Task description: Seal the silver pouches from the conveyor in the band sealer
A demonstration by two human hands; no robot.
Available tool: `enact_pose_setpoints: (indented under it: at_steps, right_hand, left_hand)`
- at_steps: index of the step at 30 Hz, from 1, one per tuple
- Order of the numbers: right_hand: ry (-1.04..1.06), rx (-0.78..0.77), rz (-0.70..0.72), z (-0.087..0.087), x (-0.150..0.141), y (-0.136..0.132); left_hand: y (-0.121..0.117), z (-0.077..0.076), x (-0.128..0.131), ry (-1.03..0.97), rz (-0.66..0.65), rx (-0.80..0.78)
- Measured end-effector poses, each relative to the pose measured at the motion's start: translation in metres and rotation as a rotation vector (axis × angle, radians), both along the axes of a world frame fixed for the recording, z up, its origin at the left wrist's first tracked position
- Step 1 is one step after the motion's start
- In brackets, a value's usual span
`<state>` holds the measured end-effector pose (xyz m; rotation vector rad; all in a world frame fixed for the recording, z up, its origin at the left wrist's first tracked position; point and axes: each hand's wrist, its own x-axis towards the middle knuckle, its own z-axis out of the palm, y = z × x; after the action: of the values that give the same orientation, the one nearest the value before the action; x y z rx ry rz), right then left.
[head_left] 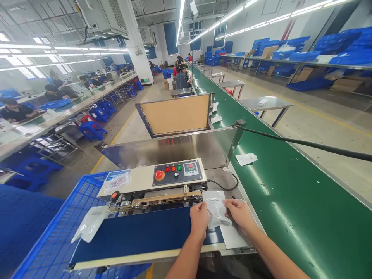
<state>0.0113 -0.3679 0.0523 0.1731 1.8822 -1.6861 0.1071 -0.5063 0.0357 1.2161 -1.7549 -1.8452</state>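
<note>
My left hand (pixel 199 218) and my right hand (pixel 236 214) both grip a transparent plastic bag (pixel 216 212) with a white insert, holding it over a steel plate. The bag lies just right of the dark blue feed belt (pixel 130 233) of a band sealing machine. Behind the hands is the sealer's head with its control panel (pixel 177 173), which has a red stop button and a digital temperature display. Another transparent bag (pixel 90 224) lies at the belt's far left end, apart from both hands.
A blue plastic crate (pixel 59 221) sits left of the sealer. A green conveyor belt (pixel 290 193) runs along the right, carrying a flat bag (pixel 246 159). A steel guard (pixel 171 149) and a tan board (pixel 176 114) stand ahead. Workers sit at long benches on the far left.
</note>
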Motion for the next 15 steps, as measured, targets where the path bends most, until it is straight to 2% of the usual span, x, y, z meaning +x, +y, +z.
enact_pose_setpoints:
  at_steps: [5,9,12,15]
  right_hand:
    - [-0.032,0.014,0.114,-0.002,0.013,-0.031]
    - [-0.076,0.023,0.221,-0.001,0.025,-0.043]
    - [-0.138,0.035,0.217,-0.007,0.025,-0.038]
    - [-0.141,0.041,0.169,-0.019,0.017,-0.016]
  left_hand:
    - [-0.023,0.003,0.028,-0.009,0.058,-0.025]
    - [-0.039,0.003,0.053,-0.028,0.091,-0.085]
    - [-0.054,0.008,0.079,-0.056,0.116,-0.138]
    - [-0.062,0.022,0.112,-0.060,0.190,-0.250]
